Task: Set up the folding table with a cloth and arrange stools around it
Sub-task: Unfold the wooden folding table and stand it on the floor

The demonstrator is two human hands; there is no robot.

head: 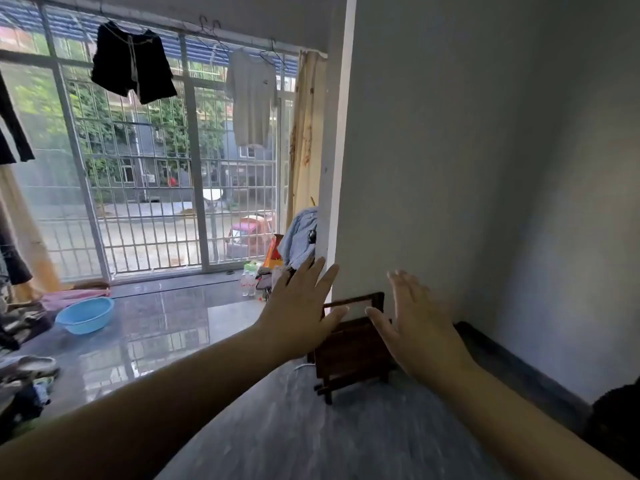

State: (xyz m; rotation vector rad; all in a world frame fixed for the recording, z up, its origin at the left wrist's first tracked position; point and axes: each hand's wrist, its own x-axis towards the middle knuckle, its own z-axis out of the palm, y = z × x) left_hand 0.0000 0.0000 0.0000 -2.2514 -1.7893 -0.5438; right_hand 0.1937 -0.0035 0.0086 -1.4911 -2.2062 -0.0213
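Observation:
A dark brown wooden folding table point(349, 351) stands folded on edge against the white wall point(485, 168), its feet on the grey floor. Both my arms stretch toward it. My left hand point(301, 306) hovers in front of the table's left side, fingers spread, holding nothing. My right hand point(415, 317) is open at the table's right side, palm facing left, and covers part of the frame. I cannot tell whether either hand touches the wood. No cloth or stool is in view.
A blue plastic basin point(85, 315) sits on the floor at left. Bottles and bags point(263, 271) crowd the wall corner by the barred window point(156, 168). Clothes hang overhead, and piled clothing point(24, 375) lies at far left. A dark skirting point(519, 372) runs along the wall.

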